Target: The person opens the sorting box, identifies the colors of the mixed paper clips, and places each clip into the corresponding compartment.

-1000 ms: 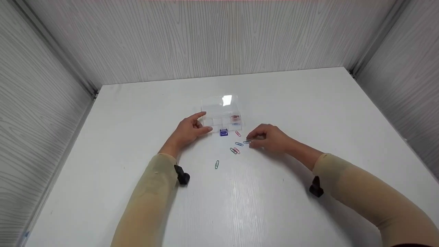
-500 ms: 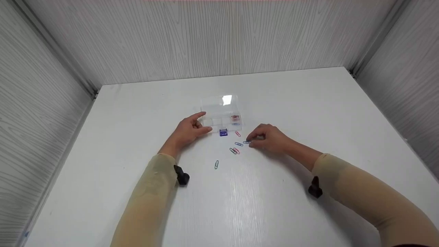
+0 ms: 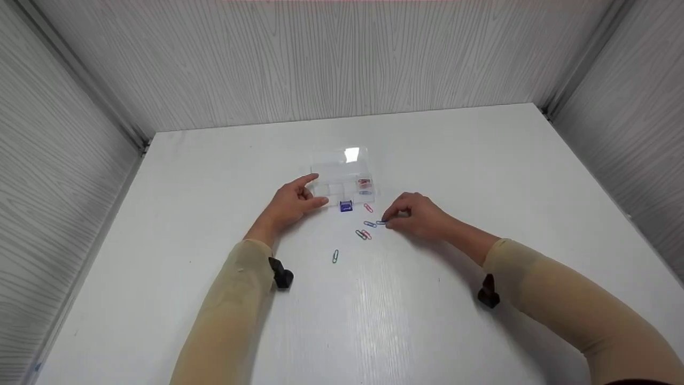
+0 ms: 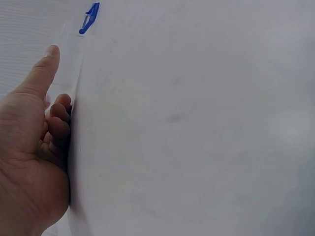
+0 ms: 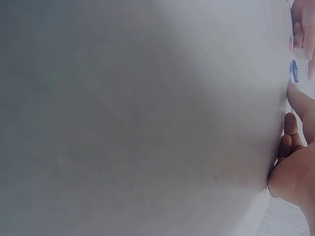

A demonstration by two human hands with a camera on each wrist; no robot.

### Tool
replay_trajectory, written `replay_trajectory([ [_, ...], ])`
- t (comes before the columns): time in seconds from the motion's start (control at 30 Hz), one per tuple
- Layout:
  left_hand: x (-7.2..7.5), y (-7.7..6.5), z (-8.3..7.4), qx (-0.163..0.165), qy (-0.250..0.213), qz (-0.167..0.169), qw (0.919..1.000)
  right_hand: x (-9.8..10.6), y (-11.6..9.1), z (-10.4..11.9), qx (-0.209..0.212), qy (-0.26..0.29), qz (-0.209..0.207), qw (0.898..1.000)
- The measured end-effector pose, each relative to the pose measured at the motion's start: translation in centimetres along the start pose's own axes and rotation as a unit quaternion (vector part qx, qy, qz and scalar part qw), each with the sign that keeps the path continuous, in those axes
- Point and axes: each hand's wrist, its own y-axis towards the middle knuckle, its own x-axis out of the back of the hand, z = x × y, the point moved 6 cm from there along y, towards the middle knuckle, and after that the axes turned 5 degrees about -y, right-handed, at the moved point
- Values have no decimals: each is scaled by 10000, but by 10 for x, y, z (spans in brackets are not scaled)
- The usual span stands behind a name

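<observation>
A clear plastic box (image 3: 337, 172) with compartments lies with its lid raised at the back; its blue latch (image 3: 346, 206) faces front. My left hand (image 3: 289, 205) holds the box's left end between thumb and index finger, its other fingers curled. Red paper clips (image 3: 364, 182) and a blue clip (image 3: 365, 193) lie in the right compartments. My right hand (image 3: 419, 215) pinches a blue paper clip (image 3: 381, 223) at table level, right of the box's front. In the right wrist view the pinch is partly hidden.
Loose on the table (image 3: 342, 321) are a red paper clip (image 3: 368, 208) near the box, a blue one (image 3: 370, 224), an overlapping green (image 3: 360, 235) and red (image 3: 367, 235) pair, and a green one (image 3: 335, 256) nearer the front. Walls surround the back and sides.
The head view has shifted slightly. Both hands, the box and the loose clips keep nearly the same places; the pinched blue clip has moved only a touch.
</observation>
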Motion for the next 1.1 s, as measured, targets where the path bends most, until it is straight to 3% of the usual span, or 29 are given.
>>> replay_trajectory([
  [0.77, 1, 0, 0, -32, -19, -11, 10000, -2, 1, -1, -161, -23, 61, 9998],
  [1.1, -3, -1, 0, -14, -54, -25, 10000, 3, -2, -4, -605, 235, 119, 9978],
])
